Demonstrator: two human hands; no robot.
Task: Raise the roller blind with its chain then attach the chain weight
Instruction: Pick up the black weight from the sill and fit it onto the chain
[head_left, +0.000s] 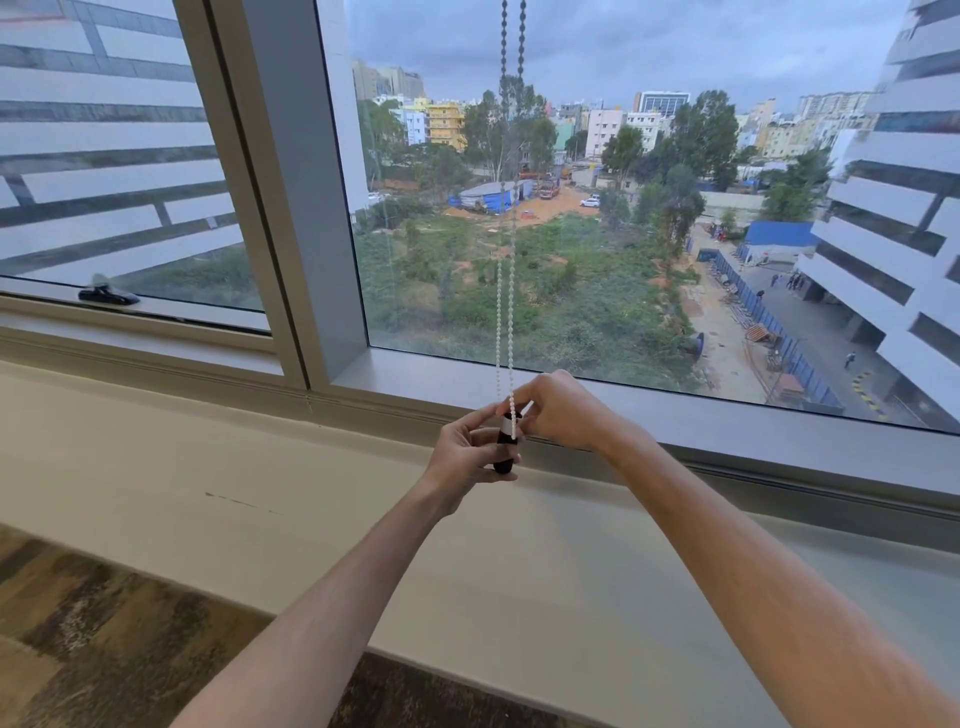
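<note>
A white beaded chain (505, 291) hangs as a double strand in front of the window pane, from the top edge down to my hands. Its lower end lies against a black cylindrical chain weight (505, 451) with a pale band near its top. My left hand (466, 453) grips the weight from the left and holds it upright. My right hand (562, 410) pinches the chain's bottom loop at the top of the weight. The roller blind itself is out of view above the frame.
A wide pale window sill (311, 483) runs below the hands. The grey window frame (291, 218) has a thick mullion to the left. A black window latch (108, 296) sits on the left sash. Wood-pattern floor (78, 623) shows at lower left.
</note>
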